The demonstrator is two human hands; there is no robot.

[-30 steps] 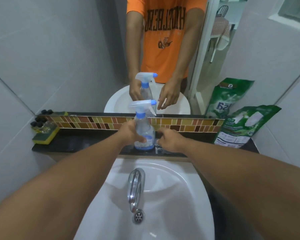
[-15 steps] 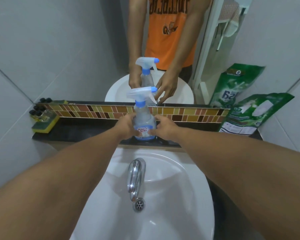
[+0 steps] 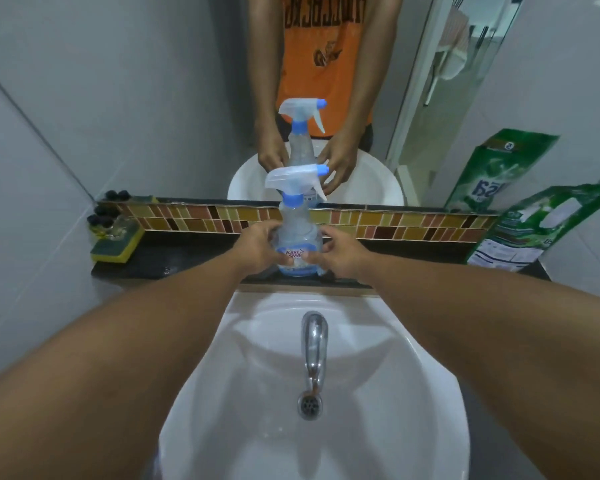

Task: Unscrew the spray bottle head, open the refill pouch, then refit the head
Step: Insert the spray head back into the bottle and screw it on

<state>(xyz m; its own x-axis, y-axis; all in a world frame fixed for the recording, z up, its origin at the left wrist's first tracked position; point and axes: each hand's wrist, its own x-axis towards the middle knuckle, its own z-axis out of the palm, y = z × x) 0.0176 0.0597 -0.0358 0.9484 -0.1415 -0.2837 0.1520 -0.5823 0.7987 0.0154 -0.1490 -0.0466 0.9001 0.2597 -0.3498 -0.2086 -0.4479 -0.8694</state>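
A clear spray bottle (image 3: 297, 225) with a white trigger head (image 3: 293, 178) and blue collar stands upright on the black shelf (image 3: 187, 258) behind the sink. My left hand (image 3: 258, 245) wraps its lower left side. My right hand (image 3: 336, 252) touches its lower right side with the fingertips on the label. The head is screwed on. A green refill pouch (image 3: 541, 226) leans against the wall at the shelf's right end, apart from both hands.
Below the shelf is a white sink (image 3: 413, 393) with a chrome tap (image 3: 314, 344) and drain. A yellow-green sponge (image 3: 118, 245) and small dark-capped bottles (image 3: 99, 216) sit at the shelf's left end. A mirror above the tile strip reflects the bottle, pouch and a person.
My right hand has closed in from beside the bottle onto its lower right side. The view has tilted down a little. The bottle stays upright on the shelf.
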